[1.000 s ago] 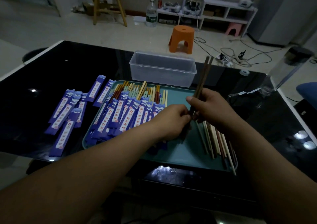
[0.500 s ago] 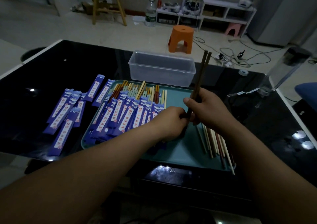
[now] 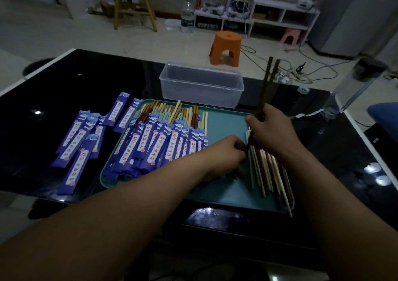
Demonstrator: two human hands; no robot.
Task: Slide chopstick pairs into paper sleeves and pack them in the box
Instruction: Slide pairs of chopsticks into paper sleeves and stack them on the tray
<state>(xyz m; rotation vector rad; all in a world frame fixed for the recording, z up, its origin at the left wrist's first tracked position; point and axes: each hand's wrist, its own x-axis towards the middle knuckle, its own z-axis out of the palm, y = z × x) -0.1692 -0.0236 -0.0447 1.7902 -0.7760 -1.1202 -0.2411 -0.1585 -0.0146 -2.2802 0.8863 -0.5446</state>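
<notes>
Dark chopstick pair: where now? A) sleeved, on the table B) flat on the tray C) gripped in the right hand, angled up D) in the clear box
C: the right hand grips the dark chopstick pair, upper ends pointing up, outside the clear box.

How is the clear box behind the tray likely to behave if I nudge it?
The clear box looks empty and thin-walled, so it is probably light. On the glossy black table it would likely slide at a light push. Low and wide, it seems unlikely to tip.
</notes>
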